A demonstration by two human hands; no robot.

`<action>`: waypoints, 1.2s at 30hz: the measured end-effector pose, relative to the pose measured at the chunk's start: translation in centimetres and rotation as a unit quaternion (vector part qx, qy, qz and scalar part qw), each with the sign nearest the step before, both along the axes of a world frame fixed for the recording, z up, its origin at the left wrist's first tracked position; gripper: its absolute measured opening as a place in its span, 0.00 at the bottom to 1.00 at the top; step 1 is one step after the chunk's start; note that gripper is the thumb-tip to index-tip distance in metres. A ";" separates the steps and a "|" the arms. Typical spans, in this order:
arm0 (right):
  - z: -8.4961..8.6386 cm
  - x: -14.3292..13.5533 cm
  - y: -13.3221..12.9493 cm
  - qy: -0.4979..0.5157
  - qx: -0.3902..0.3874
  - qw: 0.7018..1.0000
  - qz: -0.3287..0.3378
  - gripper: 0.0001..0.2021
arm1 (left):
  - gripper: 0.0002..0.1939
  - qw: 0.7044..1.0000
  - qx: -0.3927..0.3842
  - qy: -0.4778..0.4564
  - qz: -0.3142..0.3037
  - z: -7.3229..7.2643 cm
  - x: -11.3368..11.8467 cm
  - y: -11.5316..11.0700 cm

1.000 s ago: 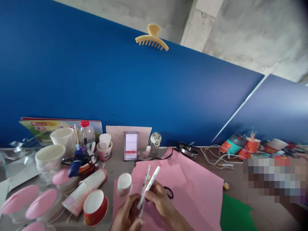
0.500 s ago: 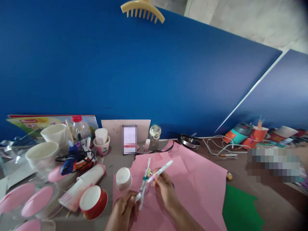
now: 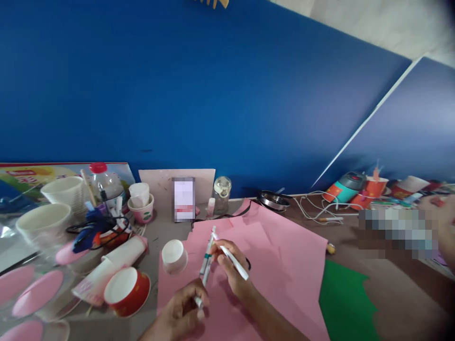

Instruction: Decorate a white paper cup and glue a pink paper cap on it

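Observation:
In my right hand (image 3: 234, 267), closed in a writing grip, is a white marker (image 3: 235, 263); its tip end points up and left, its back end down and right. My left hand (image 3: 185, 308) is closed around a short white piece (image 3: 198, 301) that looks like a marker cap, though the fingers hide part of it. Between and just beyond the hands, white markers (image 3: 205, 263) with dark green bands lie on pink paper (image 3: 280, 265). A white paper cup (image 3: 174, 255) stands left of them.
At left are a red paper bowl (image 3: 127, 291), a paper cup on its side (image 3: 110, 270), stacked white cups (image 3: 66, 194) and a red-capped bottle (image 3: 104, 184). A phone (image 3: 184, 201), a glass jar (image 3: 222, 194) and black tape (image 3: 273, 201) line the back. Green paper (image 3: 344, 298) lies right; another person's hand (image 3: 446, 232) is at far right.
The marker in my right hand has swung round, its back end now pointing down and right. My left hand has drawn down and left with the white piece, apart from the markers.

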State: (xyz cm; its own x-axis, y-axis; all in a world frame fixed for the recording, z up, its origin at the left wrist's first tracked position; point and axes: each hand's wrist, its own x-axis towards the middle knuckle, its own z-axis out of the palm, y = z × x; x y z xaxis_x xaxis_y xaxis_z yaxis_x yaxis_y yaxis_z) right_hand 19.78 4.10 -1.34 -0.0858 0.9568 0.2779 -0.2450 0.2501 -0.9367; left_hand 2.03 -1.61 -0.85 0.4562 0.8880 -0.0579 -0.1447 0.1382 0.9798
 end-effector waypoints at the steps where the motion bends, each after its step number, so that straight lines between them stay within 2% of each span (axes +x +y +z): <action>1: 0.1 0.0 -0.3 -0.027 0.011 1.000 -0.001 0.16 | 0.22 1.000 0.013 0.017 -0.010 -0.1 -0.1 0.1; 4: 0.2 -0.2 -1.0 -0.103 0.055 0.993 -0.020 0.18 | 0.25 0.998 0.032 0.055 -0.004 -0.3 0.0 0.4; 8: -0.2 -0.3 -1.2 -0.172 0.128 0.977 -0.010 0.14 | 0.25 0.998 -0.007 0.057 0.003 0.1 0.4 0.5; 11: -0.1 -0.5 -1.3 -0.206 0.134 0.969 -0.015 0.09 | 0.22 0.998 -0.048 0.041 0.018 0.8 0.8 0.4; 15: 1.7 -0.8 -0.7 -0.240 0.119 0.963 -0.024 0.10 | 0.15 0.996 -0.084 0.001 0.016 1.1 0.9 0.4; 18: 3.5 -1.5 0.4 -0.262 0.128 0.956 0.024 0.17 | 0.11 0.996 -0.092 -0.017 0.008 1.1 0.7 0.4; 21: 4.5 -2.9 1.8 -0.307 0.159 0.935 0.084 0.23 | 0.06 0.996 -0.087 -0.008 -0.021 1.4 0.5 0.4; 24: 4.4 -4.5 2.7 -0.331 0.184 0.917 0.125 0.29 | 0.01 0.996 -0.057 0.032 -0.055 1.8 0.3 0.4; 27: 3.6 -5.6 3.1 -0.338 0.194 0.909 0.145 0.29 | 0.02 0.995 -0.040 0.061 -0.071 2.1 0.3 0.4; 29: 3.1 -5.4 3.4 -0.326 0.186 0.916 0.139 0.26 | 0.03 0.994 -0.057 0.063 -0.065 2.1 0.3 0.3; 31: 3.1 -4.4 4.0 -0.278 0.163 0.941 0.100 0.24 | 0.06 0.997 -0.062 0.038 -0.033 1.9 0.2 0.3; 34: 3.7 -1.8 5.1 -0.179 0.089 0.980 0.018 0.24 | 0.12 0.996 -0.032 -0.042 0.073 1.7 -0.1 0.6; 36: 4.3 0.0 5.5 -0.119 0.043 0.992 0.003 0.25 | 0.15 0.985 -0.063 -0.091 0.135 1.6 -0.5 1.0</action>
State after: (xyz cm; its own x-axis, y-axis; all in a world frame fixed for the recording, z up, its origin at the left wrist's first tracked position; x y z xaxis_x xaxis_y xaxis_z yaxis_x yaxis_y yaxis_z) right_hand 19.77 9.61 2.94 -0.1648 0.9294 0.3302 -0.0217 0.3313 -0.9433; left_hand 1.56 -0.61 0.72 0.2179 0.9693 -0.1142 -0.3638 0.1892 0.9121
